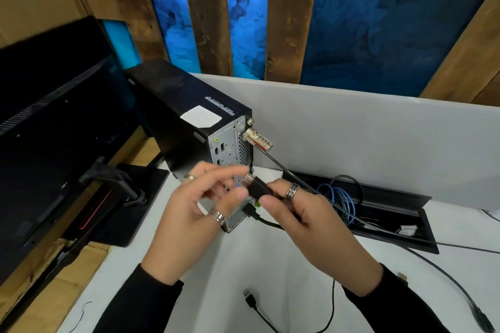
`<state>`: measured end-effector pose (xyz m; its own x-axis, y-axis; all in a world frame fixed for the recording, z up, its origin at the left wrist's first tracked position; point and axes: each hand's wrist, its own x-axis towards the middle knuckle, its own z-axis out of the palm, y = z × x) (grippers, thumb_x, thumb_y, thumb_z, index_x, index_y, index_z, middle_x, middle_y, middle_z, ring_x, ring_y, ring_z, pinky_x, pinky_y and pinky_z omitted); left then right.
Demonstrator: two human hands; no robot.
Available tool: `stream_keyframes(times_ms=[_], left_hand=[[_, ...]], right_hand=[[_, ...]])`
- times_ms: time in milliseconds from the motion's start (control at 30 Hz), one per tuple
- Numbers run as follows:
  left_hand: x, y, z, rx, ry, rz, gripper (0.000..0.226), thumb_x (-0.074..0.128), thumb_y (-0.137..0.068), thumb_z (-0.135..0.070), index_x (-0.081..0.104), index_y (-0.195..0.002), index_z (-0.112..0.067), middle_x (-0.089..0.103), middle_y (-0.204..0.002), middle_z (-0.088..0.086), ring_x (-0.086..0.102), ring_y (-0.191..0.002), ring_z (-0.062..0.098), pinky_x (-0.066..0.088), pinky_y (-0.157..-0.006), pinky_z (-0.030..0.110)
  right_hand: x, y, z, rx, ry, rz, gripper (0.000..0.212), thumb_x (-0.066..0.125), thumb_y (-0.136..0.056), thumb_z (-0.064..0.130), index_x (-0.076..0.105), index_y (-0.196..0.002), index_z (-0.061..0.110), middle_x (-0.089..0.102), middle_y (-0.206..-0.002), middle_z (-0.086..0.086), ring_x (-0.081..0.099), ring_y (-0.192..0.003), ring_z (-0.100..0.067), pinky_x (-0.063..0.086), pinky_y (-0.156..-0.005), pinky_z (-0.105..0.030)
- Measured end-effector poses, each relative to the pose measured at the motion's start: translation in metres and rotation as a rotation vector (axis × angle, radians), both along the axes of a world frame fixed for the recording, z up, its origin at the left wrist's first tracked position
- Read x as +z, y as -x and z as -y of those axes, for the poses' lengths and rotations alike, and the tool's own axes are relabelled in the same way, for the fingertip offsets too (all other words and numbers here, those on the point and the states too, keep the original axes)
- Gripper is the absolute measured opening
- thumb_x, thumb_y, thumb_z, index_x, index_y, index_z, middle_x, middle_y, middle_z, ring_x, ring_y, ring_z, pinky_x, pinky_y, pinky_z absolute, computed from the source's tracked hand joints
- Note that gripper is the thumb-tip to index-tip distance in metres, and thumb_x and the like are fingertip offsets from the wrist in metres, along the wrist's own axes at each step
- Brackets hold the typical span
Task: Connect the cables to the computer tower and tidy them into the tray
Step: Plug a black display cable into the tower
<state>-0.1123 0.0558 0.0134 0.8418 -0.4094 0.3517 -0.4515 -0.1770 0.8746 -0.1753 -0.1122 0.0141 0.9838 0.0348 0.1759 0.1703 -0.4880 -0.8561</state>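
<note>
The black plug point(258, 189) with a metal tip is held just in front of the tower's rear panel, its tip pointing at the ports. The right hand point(297, 213) has it in a pinch grip, thumb under and fingers curled over the plug body; a ring sits on one finger. The left hand point(194, 205) hovers beside it with relaxed, spread fingers, holding nothing; I count two rings on it.

The computer tower point(200, 127) is a slim black box standing upright on the white bench point(224, 259), its grey metal back facing us. A white sticker lies on its top. One black cable point(259, 217) is already plugged in low on the rear panel, partly hidden by the hands. A brass combination lock point(257, 139) hangs from the upper right corner of the back, its wire running down toward the tray.

The tray point(378, 213) is a black trough sunk into the bench to the right, lid open, with a coil of blue cable point(339, 199) and some black cable inside.

Two loose connectors lie on the bench: a USB plug point(250, 300) near the front edge and another black connector point(481, 319) at far right. One black monitor point(54, 127) stands at left, back toward us.
</note>
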Motion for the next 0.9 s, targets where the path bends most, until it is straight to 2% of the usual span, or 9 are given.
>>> stream_keyframes(times_ms=[100,167,267,333,400,500,600,767,900], left_hand=[[0.020,-0.020,-0.007,0.077,-0.046,0.186,0.024,0.056,-0.081,-0.039,0.066,-0.103,-0.038,0.056,-0.087,0.001,0.054,-0.079,0.010,0.042,-0.074,0.013],[0.035,-0.039,-0.010,0.144,-0.095,0.324,0.018,0.053,-0.087,-0.032,0.063,-0.103,-0.034,0.057,-0.089,0.000,0.052,-0.080,0.003,0.039,-0.075,0.011],[0.054,-0.068,-0.009,0.204,-0.229,0.468,0.018,0.052,-0.091,-0.025,0.064,-0.103,-0.027,0.055,-0.086,-0.008,0.047,-0.079,-0.004,0.034,-0.074,0.004],[0.061,-0.084,-0.005,0.192,-0.327,0.522,0.021,0.051,-0.090,-0.025,0.068,-0.103,-0.021,0.057,-0.086,-0.004,0.045,-0.078,0.002,0.032,-0.076,0.005],[0.064,-0.100,0.002,0.157,-0.434,0.549,0.024,0.051,-0.089,-0.029,0.068,-0.105,-0.022,0.058,-0.094,-0.003,0.042,-0.084,0.007,0.029,-0.078,0.006],[0.066,-0.119,0.013,0.078,-0.582,0.552,0.029,0.047,-0.087,-0.036,0.066,-0.108,-0.027,0.057,-0.104,-0.006,0.046,-0.098,0.014,0.034,-0.092,0.026],[0.067,-0.132,0.020,-0.017,-0.650,0.527,0.029,0.049,-0.089,-0.039,0.065,-0.109,-0.027,0.059,-0.113,-0.006,0.050,-0.108,0.018,0.037,-0.100,0.045],[0.067,-0.142,0.028,-0.096,-0.651,0.432,0.023,0.055,-0.091,-0.028,0.066,-0.111,-0.024,0.062,-0.116,-0.005,0.052,-0.111,0.011,0.038,-0.099,0.027],[0.059,-0.142,0.033,-0.120,-0.616,0.328,0.022,0.055,-0.091,-0.024,0.067,-0.110,-0.022,0.062,-0.104,-0.011,0.053,-0.103,0.003,0.036,-0.090,0.012]], right_hand=[[0.002,-0.015,-0.004,-0.107,0.162,0.034,0.014,0.043,-0.088,0.046,0.050,-0.082,0.035,0.048,-0.053,-0.003,0.054,-0.053,-0.020,0.045,-0.055,-0.035],[0.002,-0.027,-0.008,-0.152,0.301,0.044,0.017,0.040,-0.089,0.048,0.049,-0.086,0.033,0.045,-0.052,0.004,0.060,-0.061,-0.025,0.049,-0.058,-0.037],[-0.003,-0.044,-0.017,-0.227,0.521,0.095,0.024,0.042,-0.093,0.045,0.056,-0.102,0.028,0.041,-0.052,0.008,0.048,-0.061,-0.028,0.036,-0.050,-0.031],[-0.006,-0.053,-0.021,-0.262,0.588,0.160,0.029,0.045,-0.093,0.043,0.059,-0.107,0.022,0.046,-0.055,0.005,0.049,-0.057,-0.028,0.021,-0.040,-0.024],[-0.009,-0.060,-0.026,-0.258,0.609,0.171,0.032,0.043,-0.094,0.042,0.059,-0.111,0.020,0.048,-0.058,0.001,0.044,-0.054,-0.022,0.015,-0.041,-0.019],[-0.014,-0.065,-0.028,-0.244,0.595,0.184,0.035,0.042,-0.095,0.043,0.058,-0.113,0.018,0.050,-0.059,-0.002,0.044,-0.054,-0.023,0.016,-0.041,-0.021],[-0.019,-0.068,-0.030,-0.284,0.638,0.234,0.029,0.050,-0.092,0.041,0.063,-0.103,0.017,0.052,-0.050,-0.003,0.050,-0.046,-0.026,0.013,-0.038,-0.020],[-0.021,-0.071,-0.031,-0.368,0.661,0.272,0.019,0.063,-0.083,0.038,0.065,-0.086,0.019,0.051,-0.039,0.001,0.049,-0.035,-0.022,0.004,-0.036,-0.015],[-0.023,-0.071,-0.030,-0.370,0.641,0.287,0.024,0.055,-0.087,0.041,0.065,-0.090,0.019,0.054,-0.042,-0.001,0.053,-0.038,-0.025,0.020,-0.040,-0.018]])
